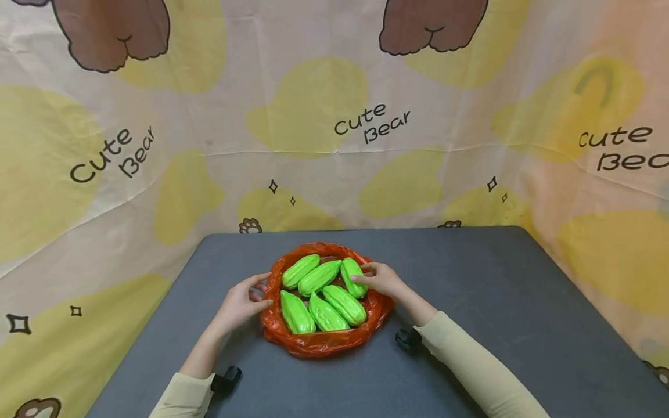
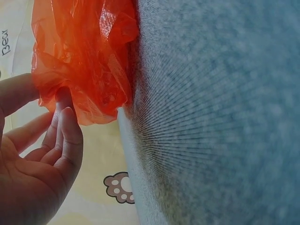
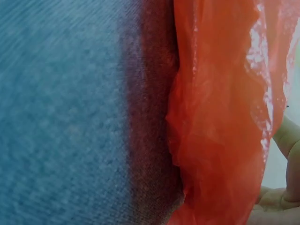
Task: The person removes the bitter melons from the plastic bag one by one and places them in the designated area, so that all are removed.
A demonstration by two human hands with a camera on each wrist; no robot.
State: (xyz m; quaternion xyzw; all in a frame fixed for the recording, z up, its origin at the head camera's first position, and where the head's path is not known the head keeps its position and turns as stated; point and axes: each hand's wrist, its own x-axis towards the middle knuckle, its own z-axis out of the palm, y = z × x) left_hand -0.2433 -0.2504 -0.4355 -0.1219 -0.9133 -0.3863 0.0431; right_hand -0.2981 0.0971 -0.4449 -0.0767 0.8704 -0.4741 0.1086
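Note:
A red plastic bag (image 1: 316, 345) sits on the table with its rim folded down into a bowl shape. Several bright green, ridged bitter melons (image 1: 344, 305) lie inside it. At the bag's left side, my left hand (image 1: 239, 303) holds the rim with thumb and curved fingers; in the left wrist view its fingers (image 2: 70, 131) meet the crinkled film. From the right, my right hand (image 1: 385, 281) reaches over the rim and pinches it, the thumb tip against the rightmost melon (image 1: 351, 273). In the right wrist view, the bag's side hides most of that hand.
A dark grey table (image 1: 470, 278) with rounded far corners spreads around the bag. Behind it hangs a cloth printed with bears and yellow patches (image 1: 313, 110). Black wrist cameras (image 1: 226, 380) sit at both cream sleeves (image 1: 470, 360).

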